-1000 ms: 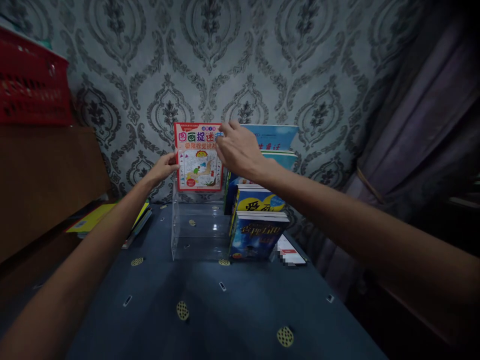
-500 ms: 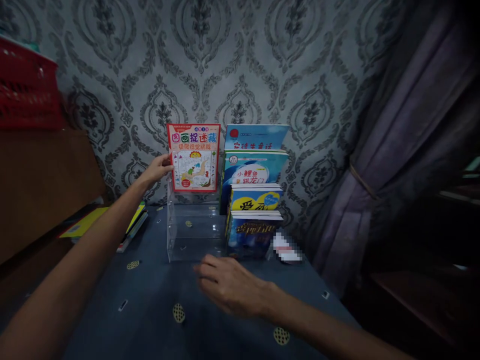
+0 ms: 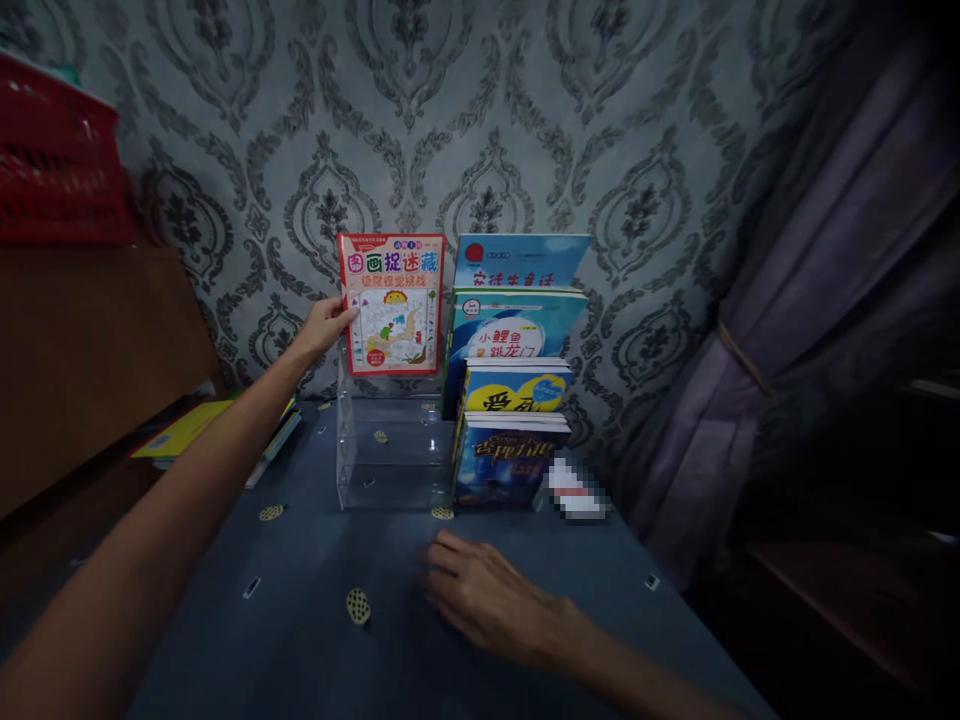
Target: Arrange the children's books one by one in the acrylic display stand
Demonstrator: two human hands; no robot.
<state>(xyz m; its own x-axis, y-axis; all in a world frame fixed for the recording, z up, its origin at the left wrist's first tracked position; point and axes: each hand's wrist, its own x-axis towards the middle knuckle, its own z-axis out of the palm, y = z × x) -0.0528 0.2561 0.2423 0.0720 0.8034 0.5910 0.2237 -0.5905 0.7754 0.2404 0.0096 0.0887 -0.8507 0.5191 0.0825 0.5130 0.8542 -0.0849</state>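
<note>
At the left edge of a red-bordered picture book (image 3: 394, 310), my left hand (image 3: 327, 324) grips the cover with its thumb in front. The book stands upright in the back left tier of a clear acrylic book stand (image 3: 390, 487). My right hand (image 3: 484, 597) hovers low over the table in front of the stand, fingers curled together; their inner side is hidden. The stand's right side bears a blue storybook (image 3: 517, 258) at the back, a teal book (image 3: 517, 322), a yellow and blue book (image 3: 514, 390), and dark blue books (image 3: 510, 465) in front.
A blue patterned cloth covers the table (image 3: 300, 620). Yellow-topped books (image 3: 180, 430) lie at the left, by a brown board (image 3: 97, 370) and a red basket (image 3: 60, 160). A blurred-out white object (image 3: 576, 490) is right of the stand. A purple curtain (image 3: 697, 420) hangs at the right.
My right hand has drawn back from the stand, slightly right and towards me. My left hand keeps hold of the red-bordered book, which stays in place. The view has shifted slightly.
</note>
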